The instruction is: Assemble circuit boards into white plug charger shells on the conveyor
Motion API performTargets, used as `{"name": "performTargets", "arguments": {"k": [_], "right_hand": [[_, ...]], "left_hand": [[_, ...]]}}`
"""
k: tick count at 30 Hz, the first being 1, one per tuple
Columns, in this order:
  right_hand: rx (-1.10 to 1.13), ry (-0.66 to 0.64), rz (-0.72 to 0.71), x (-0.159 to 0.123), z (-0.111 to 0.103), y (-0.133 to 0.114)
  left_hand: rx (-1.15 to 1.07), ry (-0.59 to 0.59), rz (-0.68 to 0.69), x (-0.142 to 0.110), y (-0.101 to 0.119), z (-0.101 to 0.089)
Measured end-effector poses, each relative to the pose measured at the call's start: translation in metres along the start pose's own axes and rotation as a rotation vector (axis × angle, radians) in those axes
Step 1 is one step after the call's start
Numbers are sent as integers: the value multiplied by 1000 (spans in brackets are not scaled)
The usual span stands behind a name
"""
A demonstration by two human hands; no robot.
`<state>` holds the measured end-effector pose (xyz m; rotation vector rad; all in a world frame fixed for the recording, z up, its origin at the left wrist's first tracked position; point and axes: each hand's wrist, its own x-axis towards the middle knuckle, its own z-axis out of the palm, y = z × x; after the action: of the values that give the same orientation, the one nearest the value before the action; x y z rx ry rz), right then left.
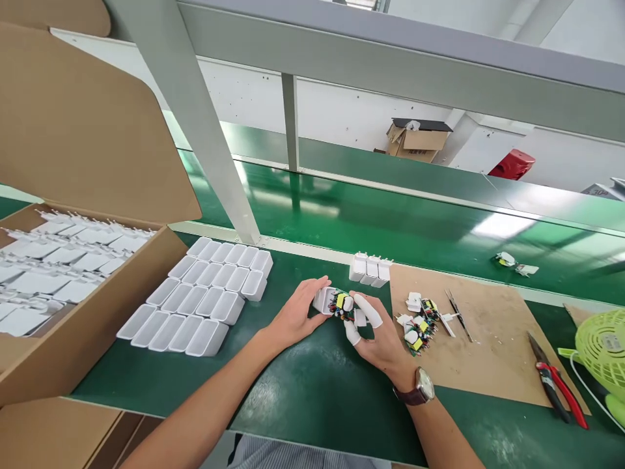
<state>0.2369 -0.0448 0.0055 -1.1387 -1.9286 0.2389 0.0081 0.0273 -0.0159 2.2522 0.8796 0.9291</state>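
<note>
My left hand (301,309) grips a white plastic charger housing (322,300) between thumb and fingers, its open end turned to the right. In my right hand (378,332), white finger cots on the fingertips, is a small circuit board (342,303) with yellow and white components. The board's left end is at the mouth of the housing; how far it reaches inside I cannot tell. Rows of open white housings (205,299) stand left of my left hand. Several closed white chargers (371,269) with pins stand just behind my hands.
Loose circuit boards (418,326), tweezers (459,316) and red-handled pliers (555,381) lie on or beside a brown cardboard sheet (488,352). A cardboard box (112,296) of white parts is at left, a green fan (603,352) at right. Another board (512,262) lies on the green conveyor (390,215).
</note>
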Motion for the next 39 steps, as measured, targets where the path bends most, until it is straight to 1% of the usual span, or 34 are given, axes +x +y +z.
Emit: {"name": "performTargets", "arguments": {"k": [4, 12, 17, 30, 39], "right_hand": [[-46, -19, -38, 2, 1, -2], [-103, -44, -11, 1, 4, -2], [-123, -68, 14, 1, 5, -2], [-149, -59, 33, 5, 5, -10], [-154, -44, 42, 4, 7, -8]], "left_hand": [[16, 0, 7, 0, 3, 0], [48, -20, 3, -2, -1, 4], [69, -46, -12, -2, 2, 2], [92, -44, -10, -1, 2, 3], [135, -36, 0, -1, 5, 3]]}}
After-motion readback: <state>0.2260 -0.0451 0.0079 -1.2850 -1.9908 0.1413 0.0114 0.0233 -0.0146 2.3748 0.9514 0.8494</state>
